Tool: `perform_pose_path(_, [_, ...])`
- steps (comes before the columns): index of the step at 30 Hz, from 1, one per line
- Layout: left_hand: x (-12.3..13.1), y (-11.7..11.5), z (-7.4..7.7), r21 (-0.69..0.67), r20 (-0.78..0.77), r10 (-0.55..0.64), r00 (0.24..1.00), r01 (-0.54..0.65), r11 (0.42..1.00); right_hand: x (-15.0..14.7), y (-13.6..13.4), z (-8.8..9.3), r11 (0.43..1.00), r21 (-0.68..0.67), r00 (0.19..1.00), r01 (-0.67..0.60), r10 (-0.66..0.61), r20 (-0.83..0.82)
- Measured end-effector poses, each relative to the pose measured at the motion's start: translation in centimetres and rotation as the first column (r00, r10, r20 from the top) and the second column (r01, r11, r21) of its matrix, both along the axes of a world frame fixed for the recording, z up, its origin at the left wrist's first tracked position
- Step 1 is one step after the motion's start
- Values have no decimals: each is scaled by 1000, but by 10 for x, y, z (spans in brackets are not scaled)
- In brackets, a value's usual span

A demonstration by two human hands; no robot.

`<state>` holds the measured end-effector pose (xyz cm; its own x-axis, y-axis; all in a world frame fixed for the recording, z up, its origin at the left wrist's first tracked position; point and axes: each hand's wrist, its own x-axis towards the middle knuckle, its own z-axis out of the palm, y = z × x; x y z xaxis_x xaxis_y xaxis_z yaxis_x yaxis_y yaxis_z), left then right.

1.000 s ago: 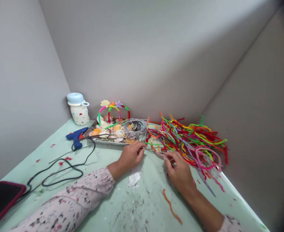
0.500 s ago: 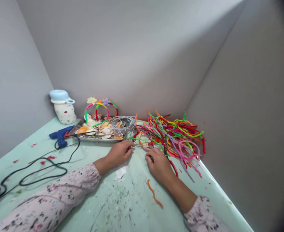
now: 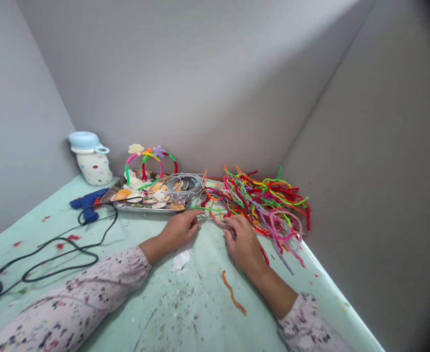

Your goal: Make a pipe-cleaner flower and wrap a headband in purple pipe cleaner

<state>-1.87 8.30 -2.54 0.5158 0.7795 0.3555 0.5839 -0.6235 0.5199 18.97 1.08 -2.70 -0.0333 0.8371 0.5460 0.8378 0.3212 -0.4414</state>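
My left hand (image 3: 180,230) rests on the table by the tray's front corner. Its index finger stretches toward a green pipe cleaner (image 3: 200,209) and a thin grey wire loop (image 3: 209,218), with the thumb apart below. My right hand (image 3: 243,244) has bent fingers closed at the loop's near right side, on a pale pinkish wrapped stretch of the wire (image 3: 222,224); its grip is partly hidden. Behind it lies a heap of colourful pipe cleaners (image 3: 262,200). A red scissor handle (image 3: 264,255) shows beside my right wrist.
A metal tray (image 3: 152,211) holds shells, a coil of grey wire (image 3: 185,185) and flowered pipe-cleaner hoops (image 3: 144,166). Left are a blue glue gun (image 3: 89,203), a black cord (image 3: 61,240) and a blue-lidded bottle (image 3: 92,164). An orange pipe cleaner (image 3: 233,293) and white scrap (image 3: 181,260) lie in front.
My right hand has moved slightly forward, its fingers farther over the wire loop. The left index finger has straightened forward. The view has shifted a little.
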Motion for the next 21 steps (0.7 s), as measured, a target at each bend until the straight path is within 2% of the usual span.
perform_pose_path(4, [0, 1, 0, 7, -20, 10, 1000, -10, 1000, 0, 1, -2, 999, -27, 997, -35, 37, 74])
perform_pose_path(10, [0, 2, 1, -17, -35, 7, 999, -7, 1000, 0, 2, -3, 998, -55, 990, 35, -27, 139])
perform_pose_path(21, [1, 1, 2, -53, 42, -23, 999, 25, 998, -4, -2, 3, 997, -33, 991, -74, 77, 108])
